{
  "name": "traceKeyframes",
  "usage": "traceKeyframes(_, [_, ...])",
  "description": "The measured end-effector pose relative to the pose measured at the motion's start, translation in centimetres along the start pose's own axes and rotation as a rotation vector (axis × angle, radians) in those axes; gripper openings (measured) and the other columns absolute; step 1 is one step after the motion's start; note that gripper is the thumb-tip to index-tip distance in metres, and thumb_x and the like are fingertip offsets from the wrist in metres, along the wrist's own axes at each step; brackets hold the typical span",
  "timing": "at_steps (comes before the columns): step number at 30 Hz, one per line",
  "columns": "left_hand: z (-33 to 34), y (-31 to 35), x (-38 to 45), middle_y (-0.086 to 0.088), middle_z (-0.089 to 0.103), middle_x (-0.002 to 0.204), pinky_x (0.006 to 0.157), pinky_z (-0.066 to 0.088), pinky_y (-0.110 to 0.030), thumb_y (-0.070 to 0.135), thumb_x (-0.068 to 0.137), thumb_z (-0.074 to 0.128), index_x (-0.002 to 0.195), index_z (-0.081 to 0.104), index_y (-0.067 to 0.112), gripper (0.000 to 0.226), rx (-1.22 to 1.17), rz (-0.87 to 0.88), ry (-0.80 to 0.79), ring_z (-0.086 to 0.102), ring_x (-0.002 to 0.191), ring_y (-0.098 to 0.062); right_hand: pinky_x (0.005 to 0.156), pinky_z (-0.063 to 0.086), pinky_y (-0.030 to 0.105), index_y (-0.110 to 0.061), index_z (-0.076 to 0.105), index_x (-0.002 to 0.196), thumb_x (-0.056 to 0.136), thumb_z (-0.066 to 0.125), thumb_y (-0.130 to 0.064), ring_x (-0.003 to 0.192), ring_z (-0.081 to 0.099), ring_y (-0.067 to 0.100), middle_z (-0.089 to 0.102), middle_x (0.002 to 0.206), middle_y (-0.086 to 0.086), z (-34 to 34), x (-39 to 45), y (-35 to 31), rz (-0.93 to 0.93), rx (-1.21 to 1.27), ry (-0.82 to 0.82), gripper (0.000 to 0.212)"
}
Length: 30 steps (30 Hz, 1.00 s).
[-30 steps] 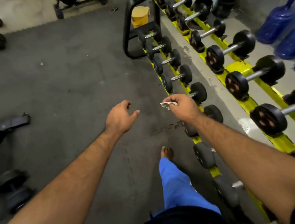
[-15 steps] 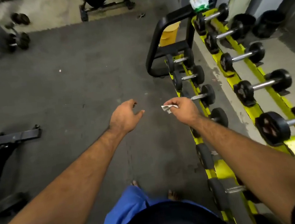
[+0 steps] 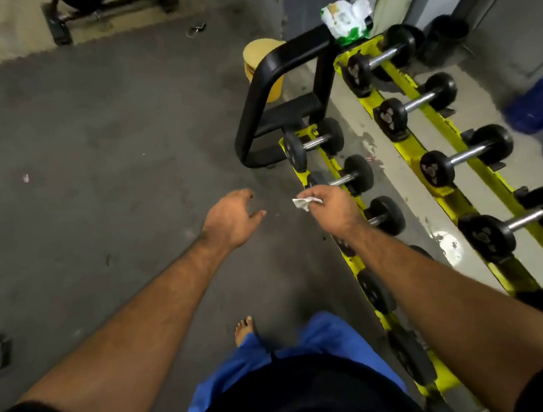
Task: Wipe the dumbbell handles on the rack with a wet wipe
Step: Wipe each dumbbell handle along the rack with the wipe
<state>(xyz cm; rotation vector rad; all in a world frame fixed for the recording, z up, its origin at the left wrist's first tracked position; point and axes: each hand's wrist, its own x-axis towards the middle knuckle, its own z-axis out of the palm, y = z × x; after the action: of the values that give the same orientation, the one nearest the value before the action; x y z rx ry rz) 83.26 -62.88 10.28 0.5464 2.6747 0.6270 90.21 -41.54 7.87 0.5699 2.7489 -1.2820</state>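
Here the right hand [image 3: 329, 209] pinches a crumpled wet wipe [image 3: 306, 201] just left of a chrome dumbbell handle [image 3: 340, 180] whose long axis runs rightward across the yellow rack [image 3: 332, 164]. The left hand [image 3: 229, 221], farther off, hangs relaxed and empty.

right hand [image 3: 333, 210] pinches wet wipe [image 3: 306, 201] | left hand [image 3: 229, 222] relaxed | beside rack [image 3: 335, 167]
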Motion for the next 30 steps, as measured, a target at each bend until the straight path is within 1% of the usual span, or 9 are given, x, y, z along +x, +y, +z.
traceKeyframes(3, [-1.3,-0.1,6.8,-0.01,0.058,0.135,0.1,0.044,-0.036,0.038,0.092,0.064,0.134,0.055,0.011,0.051,0.031,0.05,-0.038,0.054,0.124,-0.029,0.086,0.056,0.034,-0.023,0.076,0.103,0.084,0.057,-0.011,0.093,0.068,0.015,0.074,0.101,-0.004,-0.5,5.2,-0.3,0.045,0.035,0.034,0.03])
traceKeyframes(6, [-1.4,0.2,13.8,-0.01,0.059,0.135,0.1,0.045,-0.038,0.04,0.09,0.065,0.135,0.055,0.013,0.053,0.037,0.073,-0.089,0.054,0.125,-0.029,0.088,0.056,0.033,-0.021,0.076,0.103,0.083,0.058,-0.012,0.095,0.069,0.016,0.075,0.098,-0.004,-1.4,10.8,0.4,0.102,0.042,0.038,0.029])
traceKeyframes(10, [-0.2,1.4,23.3,-0.009,0.058,0.137,0.099,0.045,-0.036,0.042,0.091,0.064,0.137,0.054,0.015,0.054,0.069,0.078,-0.138,0.053,0.127,-0.028,0.08,0.048,0.016,-0.016,0.076,0.107,0.085,0.058,-0.005,0.092,0.066,0.01,0.075,0.101,0.001,-2.9,19.1,2.3,0.133,0.066,0.052,0.031])
traceKeyframes(14, [0.6,3.2,30.9,-0.011,0.058,0.137,0.098,0.046,-0.036,0.042,0.092,0.064,0.138,0.053,0.015,0.055,0.042,0.02,-0.232,0.054,0.125,-0.029,0.063,0.044,0.006,-0.019,0.076,0.104,0.089,0.064,-0.015,0.08,0.064,0.005,0.072,0.089,-0.003,-4.4,26.6,4.5,0.218,0.134,0.027,0.02])
traceKeyframes(17, [0.7,4.5,36.2,-0.011,0.056,0.138,0.096,0.044,-0.035,0.042,0.092,0.064,0.138,0.052,0.016,0.054,0.057,0.006,-0.269,0.052,0.125,-0.029,0.066,0.042,0.019,-0.019,0.077,0.103,0.09,0.069,-0.027,0.085,0.066,0.01,0.075,0.094,0.002,-5.0,32.5,6.1,0.219,0.06,-0.053,0.017])
traceKeyframes(19, [0.9,5.2,39.3,-0.01,0.056,0.138,0.095,0.043,-0.033,0.041,0.093,0.063,0.139,0.052,0.017,0.053,0.053,-0.003,-0.283,0.051,0.127,-0.029,0.067,0.039,0.019,-0.022,0.077,0.103,0.089,0.071,-0.028,0.088,0.067,0.011,0.076,0.098,0.0,-5.1,36.0,7.2,0.25,0.012,-0.104,0.016])
traceKeyframes(21, [1.2,5.3,42.2,-0.01,0.056,0.138,0.095,0.042,-0.033,0.041,0.093,0.063,0.139,0.052,0.018,0.052,0.053,-0.013,-0.305,0.051,0.127,-0.028,0.07,0.041,0.02,-0.024,0.077,0.103,0.089,0.07,-0.023,0.093,0.068,0.014,0.075,0.101,-0.001,-4.9,38.9,8.1,0.297,-0.014,-0.138,0.015])
traceKeyframes(24, [2.5,4.3,46.7,-0.01,0.055,0.139,0.096,0.043,-0.035,0.041,0.093,0.062,0.139,0.051,0.018,0.053,0.049,-0.004,-0.369,0.05,0.127,-0.029,0.078,0.047,0.022,-0.02,0.077,0.107,0.088,0.065,-0.013,0.1,0.068,0.017,0.075,0.107,0.001,-3.8,42.6,9.7,0.355,-0.016,-0.172,0.024])
traceKeyframes(30, [7.7,0.2,54.7,-0.01,0.059,0.134,0.095,0.047,-0.038,0.042,0.091,0.065,0.135,0.054,0.018,0.05,0.018,0.056,-0.491,0.055,0.122,-0.03,0.091,0.054,0.035,-0.022,0.077,0.106,0.086,0.06,-0.017,0.104,0.068,0.021,0.074,0.11,0.002,0.2,48.7,13.4,0.485,-0.038,-0.175,0.027])
